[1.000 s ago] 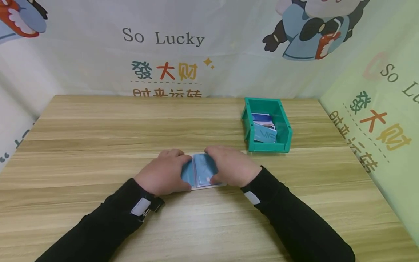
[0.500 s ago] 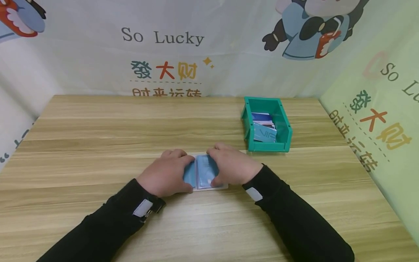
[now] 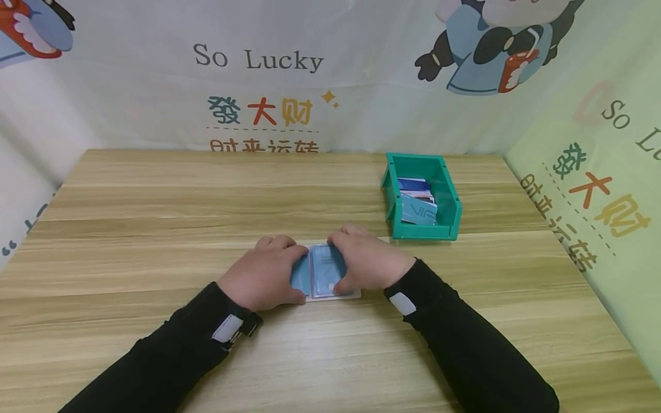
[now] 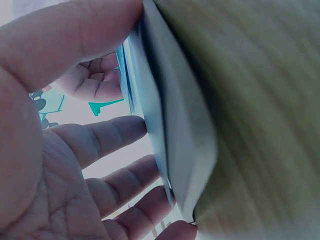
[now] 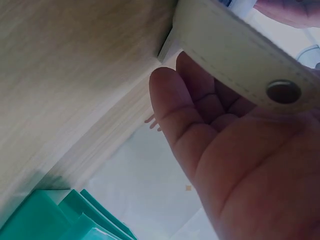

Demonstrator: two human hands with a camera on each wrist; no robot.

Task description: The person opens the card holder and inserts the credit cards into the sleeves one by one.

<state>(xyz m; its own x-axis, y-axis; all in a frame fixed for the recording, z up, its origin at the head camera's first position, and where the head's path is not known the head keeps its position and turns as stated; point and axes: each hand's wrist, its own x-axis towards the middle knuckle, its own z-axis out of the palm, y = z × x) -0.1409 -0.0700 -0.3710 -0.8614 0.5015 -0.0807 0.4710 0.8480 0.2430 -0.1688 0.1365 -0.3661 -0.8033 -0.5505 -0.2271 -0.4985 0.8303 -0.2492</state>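
Note:
A card holder (image 3: 325,272) lies spread on the table at the middle of the head view, with light blue pages inside its pale cover. From the left, my left hand (image 3: 263,274) grips it, thumb at the near edge and fingers at the far edge. My right hand (image 3: 370,261) holds the opposite side the same way and covers part of it. In the left wrist view the pale cover (image 4: 187,120) stands slightly apart from the inner pages. The right wrist view shows a cream closure strap (image 5: 235,50) with a metal snap (image 5: 283,92) beside my right fingers.
A green bin (image 3: 452,221) stands behind and right of my hands, with several cards (image 3: 418,210) in it, the front one marked VIP. Printed cloth (image 3: 361,103) hangs along the back and sides of the wooden table (image 3: 206,189).
Both hands and the card holder have shifted slightly to the right, mostly in the first half second. Both hands keep their hold, and the bin stays where it was.

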